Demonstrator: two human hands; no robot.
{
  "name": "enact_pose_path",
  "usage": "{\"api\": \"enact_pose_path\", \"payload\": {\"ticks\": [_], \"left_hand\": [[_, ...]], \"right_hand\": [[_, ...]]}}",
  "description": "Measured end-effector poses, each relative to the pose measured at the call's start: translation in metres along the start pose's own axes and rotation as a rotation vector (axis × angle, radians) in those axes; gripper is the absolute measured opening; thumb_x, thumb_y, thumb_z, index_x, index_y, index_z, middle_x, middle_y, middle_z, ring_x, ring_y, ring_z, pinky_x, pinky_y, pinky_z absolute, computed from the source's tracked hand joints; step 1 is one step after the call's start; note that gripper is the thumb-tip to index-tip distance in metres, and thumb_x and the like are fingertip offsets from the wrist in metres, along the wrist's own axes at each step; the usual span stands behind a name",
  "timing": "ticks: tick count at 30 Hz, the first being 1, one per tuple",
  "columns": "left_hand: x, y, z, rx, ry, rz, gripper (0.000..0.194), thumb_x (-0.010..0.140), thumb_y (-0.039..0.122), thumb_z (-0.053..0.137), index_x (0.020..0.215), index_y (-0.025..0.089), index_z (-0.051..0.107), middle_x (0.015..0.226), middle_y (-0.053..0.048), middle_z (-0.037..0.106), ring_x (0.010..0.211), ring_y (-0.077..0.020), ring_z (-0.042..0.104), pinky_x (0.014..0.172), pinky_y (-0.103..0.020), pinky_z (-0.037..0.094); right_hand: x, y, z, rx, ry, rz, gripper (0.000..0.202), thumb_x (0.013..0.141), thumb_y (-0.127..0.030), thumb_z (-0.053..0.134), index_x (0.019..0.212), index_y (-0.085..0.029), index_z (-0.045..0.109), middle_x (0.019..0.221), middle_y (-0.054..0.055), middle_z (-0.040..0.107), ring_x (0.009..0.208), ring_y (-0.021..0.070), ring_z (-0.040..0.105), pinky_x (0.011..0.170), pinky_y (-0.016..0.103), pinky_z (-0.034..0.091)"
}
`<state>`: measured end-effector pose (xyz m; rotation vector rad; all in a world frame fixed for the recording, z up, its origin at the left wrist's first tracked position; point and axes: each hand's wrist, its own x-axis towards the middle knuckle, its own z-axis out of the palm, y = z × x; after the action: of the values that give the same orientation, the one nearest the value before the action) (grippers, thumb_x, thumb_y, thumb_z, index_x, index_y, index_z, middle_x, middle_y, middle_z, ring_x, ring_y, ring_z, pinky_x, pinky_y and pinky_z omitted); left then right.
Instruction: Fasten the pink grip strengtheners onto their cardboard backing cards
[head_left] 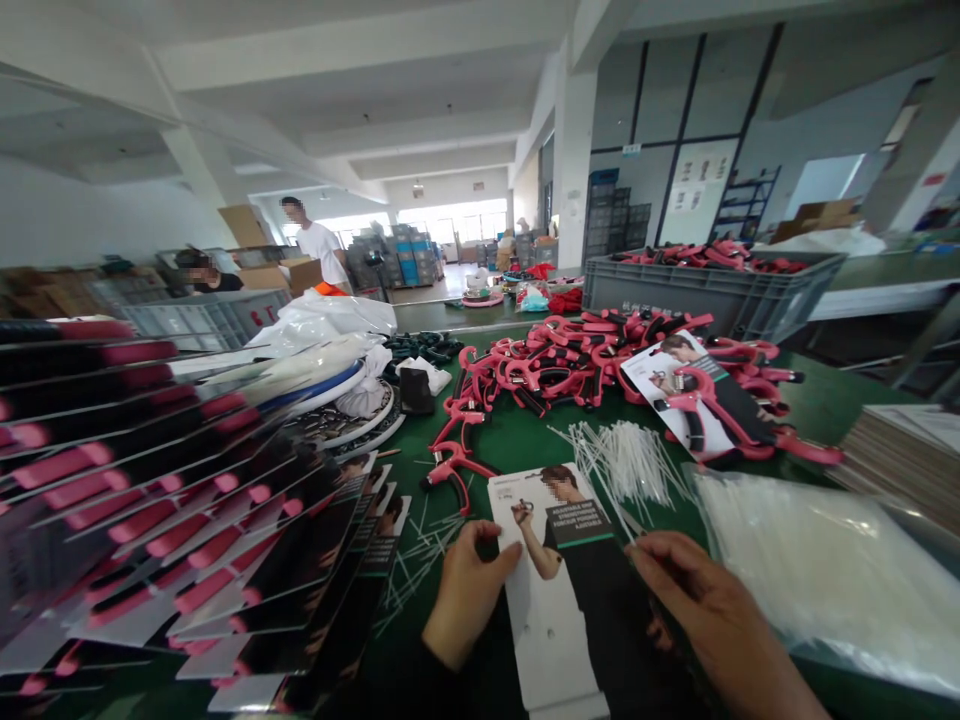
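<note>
An upright printed card (pixel 541 610), white on one side and black on the other, is in front of me. My left hand (pixel 471 585) pinches its left edge between thumb and fingers. At the right edge, my right hand (pixel 694 590) is closed with its fingertips against the card. A thin grey pointed tip (pixel 632 526) shows by those fingertips; what it belongs to is hidden. Just beyond the card lies a pink-and-black hand grip strengthener (pixel 454 468). White cable ties (pixel 630 460) are bunched behind it, and several loose ties (pixel 416 565) are scattered left of my left hand.
Carded grips are stacked (pixel 172 520) high at left. A pile of grips (pixel 555 355) lies behind, with one carded grip (pixel 697 400) on top. A grey crate (pixel 712 295) stands beyond. At right are a plastic bag (pixel 825 570) and a card stack (pixel 900 470). Two people are in the background.
</note>
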<state>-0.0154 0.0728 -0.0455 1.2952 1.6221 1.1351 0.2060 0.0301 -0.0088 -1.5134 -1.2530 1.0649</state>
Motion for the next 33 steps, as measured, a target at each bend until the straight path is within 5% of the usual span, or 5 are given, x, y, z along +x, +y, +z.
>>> {"api": "enact_pose_path", "payload": {"ticks": [4,9,14,22,33], "left_hand": [[0.003,-0.004,0.007,-0.068,-0.031,-0.066,0.050,0.055,0.037,0.076,0.091,0.018,0.047,0.069,0.001,0.056,0.066,-0.0196,0.058,0.054,-0.027,0.042],[0.012,-0.008,0.001,-0.184,-0.107,-0.133,0.043,0.054,0.046,0.075,0.070,0.019,0.044,0.058,0.003,0.054,0.049,-0.0141,0.053,0.043,-0.023,0.036],[0.003,0.013,-0.015,-0.276,-0.074,-0.117,0.040,0.055,0.043,0.076,0.062,0.019,0.045,0.057,0.006,0.050,0.052,-0.0110,0.050,0.049,-0.021,0.037],[-0.037,0.040,-0.005,-0.609,-0.383,-0.192,0.047,0.062,0.036,0.075,0.100,0.016,0.054,0.081,-0.005,0.067,0.065,-0.0169,0.059,0.061,-0.028,0.044],[-0.052,0.035,0.009,-0.855,-0.293,-0.234,0.086,0.058,0.029,0.079,0.131,0.022,0.033,0.083,-0.004,0.066,0.067,-0.0181,0.060,0.065,-0.030,0.044]], "right_hand": [[0.005,-0.012,0.007,0.151,-0.097,0.092,0.038,0.072,-0.057,0.057,0.085,-0.022,0.053,0.047,-0.011,0.039,0.033,0.0045,0.034,0.033,0.016,0.029],[0.014,-0.017,0.018,0.148,-0.252,0.130,0.037,0.073,-0.054,0.058,0.080,-0.020,0.048,0.061,-0.004,0.059,0.038,0.0038,0.043,0.032,0.013,0.026],[0.021,-0.007,0.023,0.220,-0.245,0.149,0.037,0.076,-0.056,0.054,0.080,-0.020,0.048,0.061,-0.006,0.056,0.036,0.0038,0.045,0.030,0.013,0.023],[0.022,-0.007,0.025,0.239,-0.215,0.023,0.034,0.072,-0.050,0.061,0.072,-0.017,0.053,0.056,-0.005,0.054,0.048,0.0069,0.049,0.039,0.015,0.034],[0.014,-0.017,0.017,0.142,-0.155,-0.144,0.025,0.075,-0.043,0.060,0.077,-0.019,0.054,0.066,-0.001,0.059,0.060,0.0130,0.058,0.043,0.019,0.043]]}}
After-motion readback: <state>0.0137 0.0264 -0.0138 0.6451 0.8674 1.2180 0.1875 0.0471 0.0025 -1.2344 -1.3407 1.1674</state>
